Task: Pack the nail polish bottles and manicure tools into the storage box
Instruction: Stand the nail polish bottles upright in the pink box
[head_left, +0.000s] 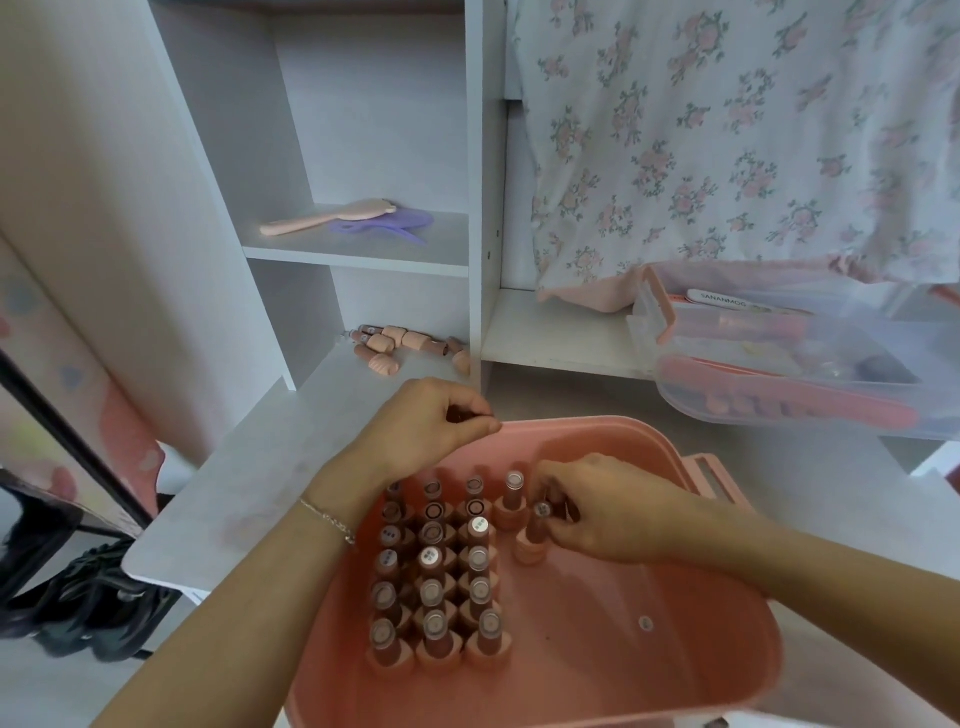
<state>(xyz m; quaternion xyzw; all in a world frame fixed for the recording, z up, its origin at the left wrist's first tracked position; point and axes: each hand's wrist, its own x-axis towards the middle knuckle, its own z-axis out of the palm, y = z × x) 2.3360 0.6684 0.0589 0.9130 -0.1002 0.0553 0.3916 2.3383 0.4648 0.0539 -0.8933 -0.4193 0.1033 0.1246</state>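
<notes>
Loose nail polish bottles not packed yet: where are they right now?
In the head view, the loose nail polish bottles lie on their sides on the lower shelf of the white unit, left of centre, just beyond the left hand and the pink storage box.

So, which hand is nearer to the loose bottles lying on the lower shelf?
The left hand. It holds a small dark thing over the pink box's far rim, just below the loose bottles. The right hand is lower, inside the box, on a standing bottle.

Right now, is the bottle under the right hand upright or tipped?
Upright: the bottle stands on its base in the pink box, cap up, gripped by the right hand.
</notes>
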